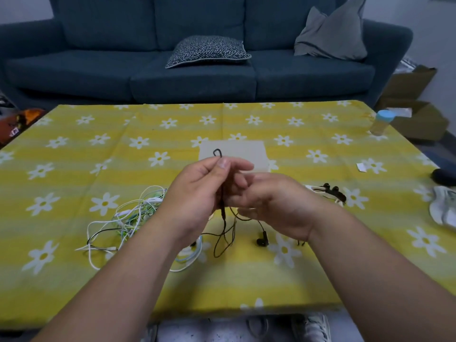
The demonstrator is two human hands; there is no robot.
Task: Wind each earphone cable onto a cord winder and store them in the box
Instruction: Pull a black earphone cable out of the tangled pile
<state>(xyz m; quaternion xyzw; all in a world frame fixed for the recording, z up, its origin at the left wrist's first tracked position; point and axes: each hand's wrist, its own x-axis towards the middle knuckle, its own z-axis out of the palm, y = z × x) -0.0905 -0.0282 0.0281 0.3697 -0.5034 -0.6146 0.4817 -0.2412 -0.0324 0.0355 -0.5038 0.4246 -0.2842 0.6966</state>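
My left hand (202, 191) pinches a black earphone cable (223, 233) between thumb and fingers, a small loop of it sticking up above the thumb. My right hand (274, 206) is close beside it with its fingers curled on the same cable; what else it holds is hidden. The cable hangs down to the table, ending in a black earbud (262, 240). A tangle of white and green earphone cables (133, 218) lies at the left. A pale flat box (234, 154) sits behind my hands. To the right lies a wound black earphone on a white winder (328, 191).
The table wears a yellow daisy-print cloth (320, 149). A bottle with a blue cap (381, 122) stands at the far right edge. A small white scrap (361, 167) and a dark object (444, 176) lie at the right. A blue sofa (197, 58) stands behind the table.
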